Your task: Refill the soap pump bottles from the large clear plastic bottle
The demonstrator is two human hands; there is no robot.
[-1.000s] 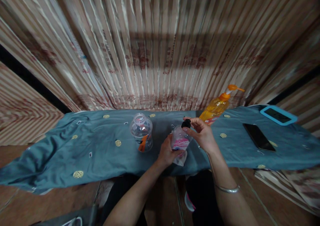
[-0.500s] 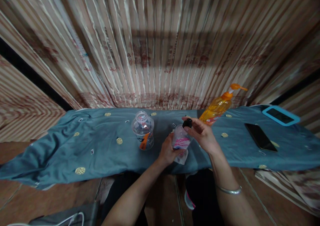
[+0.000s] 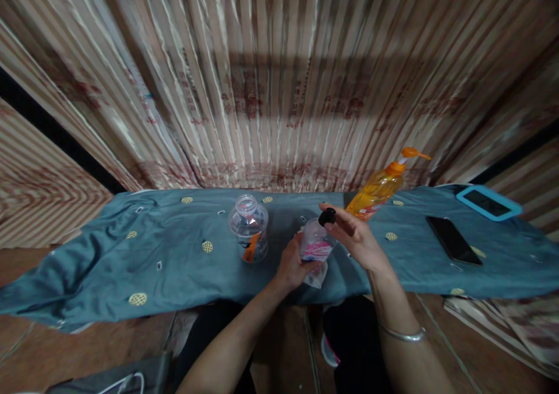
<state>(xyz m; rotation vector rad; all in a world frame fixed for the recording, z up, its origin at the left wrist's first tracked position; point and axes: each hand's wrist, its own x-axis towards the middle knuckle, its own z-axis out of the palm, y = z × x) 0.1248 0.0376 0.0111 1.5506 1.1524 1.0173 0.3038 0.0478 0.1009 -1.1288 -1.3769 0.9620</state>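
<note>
My left hand (image 3: 291, 266) grips a small clear plastic bottle (image 3: 314, 248) with a pink and white label, held just above the near edge of the blue cloth (image 3: 152, 254). My right hand (image 3: 356, 237) pinches the bottle's black cap (image 3: 327, 215) between thumb and fingers at the bottle's top. A silver bangle (image 3: 402, 334) sits on my right wrist. A second clear bottle (image 3: 248, 228) with an orange label stands uncapped on the cloth to the left of my hands.
An orange pump bottle (image 3: 379, 187) stands behind my right hand. A black phone (image 3: 453, 240) lies on the cloth at the right, and a blue-framed device (image 3: 488, 202) lies beyond it. A striped curtain (image 3: 279, 80) hangs behind. Brown floor shows below.
My right hand has turned slightly on the black cap, with the fingers opening out a little. The left hand and the bottle have stayed in place.
</note>
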